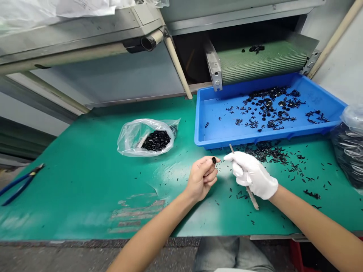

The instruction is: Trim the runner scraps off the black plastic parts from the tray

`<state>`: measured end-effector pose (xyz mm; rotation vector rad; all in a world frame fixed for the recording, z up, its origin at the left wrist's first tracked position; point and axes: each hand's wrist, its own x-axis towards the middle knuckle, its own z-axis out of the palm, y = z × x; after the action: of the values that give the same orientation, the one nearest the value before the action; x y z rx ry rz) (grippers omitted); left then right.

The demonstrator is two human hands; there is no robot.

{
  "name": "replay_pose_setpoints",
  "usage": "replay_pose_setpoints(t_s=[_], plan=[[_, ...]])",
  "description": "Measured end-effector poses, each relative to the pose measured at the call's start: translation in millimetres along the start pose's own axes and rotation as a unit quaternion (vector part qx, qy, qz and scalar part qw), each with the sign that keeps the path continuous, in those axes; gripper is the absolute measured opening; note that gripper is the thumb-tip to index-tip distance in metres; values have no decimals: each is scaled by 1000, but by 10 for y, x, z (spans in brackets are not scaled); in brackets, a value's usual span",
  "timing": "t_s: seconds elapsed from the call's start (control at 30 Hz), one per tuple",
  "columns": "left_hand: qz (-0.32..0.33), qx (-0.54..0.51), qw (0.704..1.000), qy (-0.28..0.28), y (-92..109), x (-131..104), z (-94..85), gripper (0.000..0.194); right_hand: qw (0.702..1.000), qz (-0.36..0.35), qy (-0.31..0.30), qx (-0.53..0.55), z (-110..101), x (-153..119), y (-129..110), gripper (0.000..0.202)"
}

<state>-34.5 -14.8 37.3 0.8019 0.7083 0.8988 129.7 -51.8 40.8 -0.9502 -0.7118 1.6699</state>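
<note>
Between the thumb and forefinger of my bare left hand is a small round black part. My right hand, in a white glove, is closed around a thin stick-like tool; its narrow upper end sticks out above the fingers, and its lower end looks wrapped. What kind of tool it is I cannot make out. The two hands are close together but apart over the green table. Left of them lies an open clear plastic bag with many small black parts inside.
A blue tray with scattered black parts stands under a green conveyor belt. Black scraps litter the green table. Blue-handled pliers lie at the left; a filled plastic bag stands at the right.
</note>
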Motion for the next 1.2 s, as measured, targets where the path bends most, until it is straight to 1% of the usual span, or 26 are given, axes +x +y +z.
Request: replay_pose_setpoints(t_s=[0.07,0.1,0.13,0.17,0.23,0.3,0.33,0.4,0.57,0.63,0.7,0.83,0.93,1.0,1.07,1.13,1.2], plan=[[-40,-17,997,-69,8,-26,-18,30,996,-66,49,-43,4,2,10,28],[-58,-21,993,-104,3,-38,-27,31,992,-91,60,-67,15,-6,19,29],[-73,-24,988,-136,-5,-48,-36,32,988,-109,58,-90,32,-21,30,28],[-85,-26,983,-161,-15,-57,-43,33,985,-121,44,-111,54,-44,42,28],[-103,-30,974,-202,-31,-71,-50,36,978,-142,-5,-150,110,-107,69,27],[-115,-35,965,-231,-34,-85,-50,39,969,-165,-43,-180,167,-180,95,23],[-119,-37,962,-243,-31,-93,-49,39,964,-177,-50,-190,190,-213,105,22],[-126,-44,956,-260,-22,-107,-47,38,956,-197,-45,-213,218,-265,117,19],[-154,-66,940,-296,-10,-127,-63,33,926,-246,-7,-285,229,-313,120,20],[-162,-71,935,-307,-7,-129,-71,32,920,-265,4,-291,234,-323,121,22],[-166,-70,931,-316,-3,-133,-73,33,917,-274,3,-289,239,-338,119,25],[-176,-64,929,-320,-5,-130,-76,35,914,-271,-4,-302,242,-358,115,24],[-185,-74,927,-318,-25,-90,-111,33,913,-261,4,-313,241,-327,133,22],[-192,-93,927,-309,-42,-44,-161,30,925,-247,24,-287,233,-278,149,16],[-202,-112,927,-294,-48,4,-219,26,945,-221,59,-235,206,-214,147,9],[-212,-117,929,-280,-29,43,-258,22,958,-200,101,-181,157,-143,114,10],[-208,-109,938,-254,35,77,-249,25,960,-199,140,-138,98,-75,50,16]])
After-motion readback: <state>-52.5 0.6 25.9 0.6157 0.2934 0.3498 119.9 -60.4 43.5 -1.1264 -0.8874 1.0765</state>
